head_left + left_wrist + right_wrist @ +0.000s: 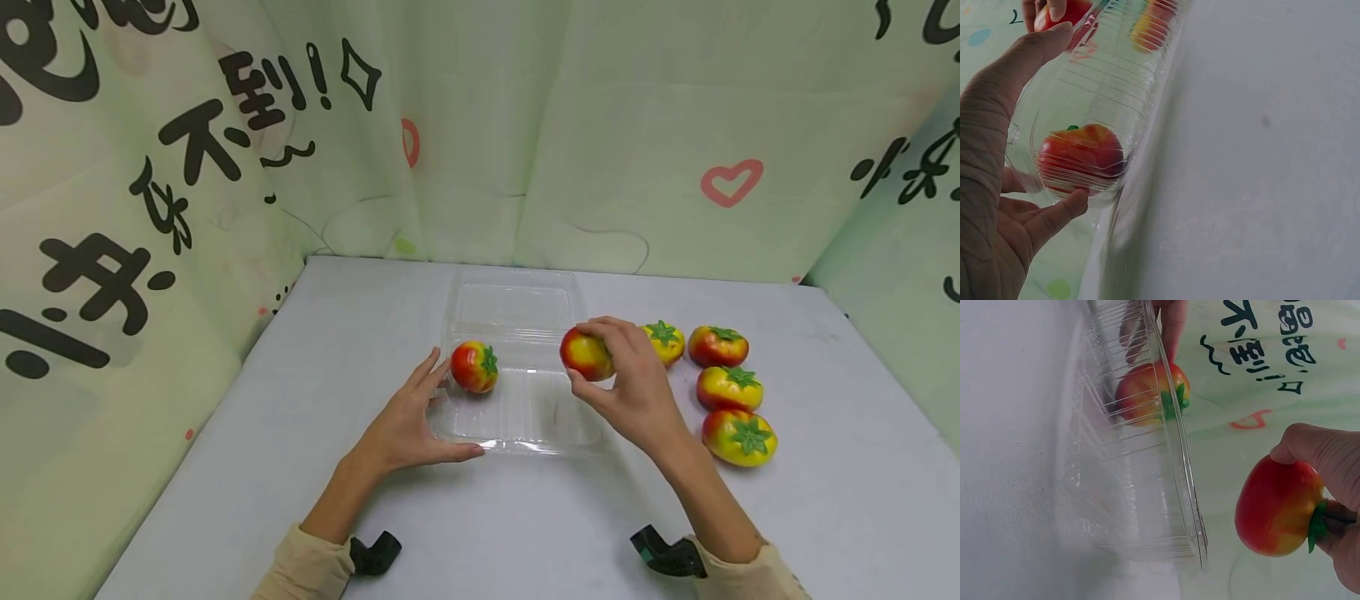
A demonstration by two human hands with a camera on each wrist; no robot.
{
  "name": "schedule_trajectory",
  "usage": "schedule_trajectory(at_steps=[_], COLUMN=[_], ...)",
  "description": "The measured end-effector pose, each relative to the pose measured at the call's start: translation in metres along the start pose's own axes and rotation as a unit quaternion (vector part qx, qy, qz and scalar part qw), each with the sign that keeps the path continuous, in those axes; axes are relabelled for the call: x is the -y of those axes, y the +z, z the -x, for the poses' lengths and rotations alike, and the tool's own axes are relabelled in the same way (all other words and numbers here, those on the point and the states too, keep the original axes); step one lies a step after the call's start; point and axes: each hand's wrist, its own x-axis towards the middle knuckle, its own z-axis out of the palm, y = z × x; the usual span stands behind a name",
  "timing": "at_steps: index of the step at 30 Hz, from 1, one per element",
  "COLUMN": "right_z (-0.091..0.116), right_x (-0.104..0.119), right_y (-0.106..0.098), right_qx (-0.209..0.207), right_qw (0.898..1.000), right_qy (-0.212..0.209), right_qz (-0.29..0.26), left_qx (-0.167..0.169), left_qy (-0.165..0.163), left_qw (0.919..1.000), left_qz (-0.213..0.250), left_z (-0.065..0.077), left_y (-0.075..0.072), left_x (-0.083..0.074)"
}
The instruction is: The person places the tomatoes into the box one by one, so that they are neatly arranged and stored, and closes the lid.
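Observation:
A clear plastic clamshell container lies open on the table, lid away from me. One red-and-yellow tomato with green leaves sits inside, at its left side. My left hand holds the container's near left corner, thumb along the front edge and fingers at the left wall. With my right hand I grip another tomato between thumb and fingers, above the container's right side. In the right wrist view its leaves face my palm, and it is apart from the container wall.
To the right of the container stand several more tomatoes, among them one behind my right hand and a near one. A printed curtain hangs behind and beside the white table.

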Motion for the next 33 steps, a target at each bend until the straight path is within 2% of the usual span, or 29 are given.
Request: schedule_trajectory(at_steps=[22,33], right_z=[-0.002,-0.001], right_x=[0.018,0.024], right_y=[0.018,0.027], right_qx=[0.001,0.012], right_qw=[0.999,0.999], right_qy=[-0.024,-0.033], right_qz=[-0.024,-0.041], left_qx=[-0.002,-0.002], left_qy=[-0.010,-0.013], left_qw=[0.9997,0.9998], left_qz=[-0.022,-0.017], left_z=[-0.001,-0.001], left_y=[0.002,0.002], left_x=[-0.003,-0.003])
